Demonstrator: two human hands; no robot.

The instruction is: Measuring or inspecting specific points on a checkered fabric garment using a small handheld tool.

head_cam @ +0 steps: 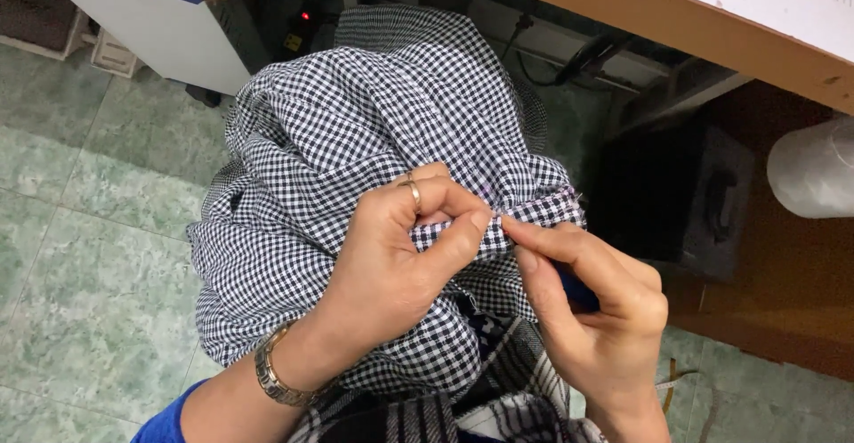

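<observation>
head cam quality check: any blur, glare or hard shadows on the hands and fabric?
Head view: left hand, right hand and checked fabric are sharp, evenly lit, with only soft shadows; fine checks shimmer slightly; the white roll at the right edge looks bright and soft; the space under the table is dark.

Single head-worn view, looking steeply down from close above the lap, near enough for the gingham cloth to fill the middle; green floor tiles left, bench edge upper right.
</observation>
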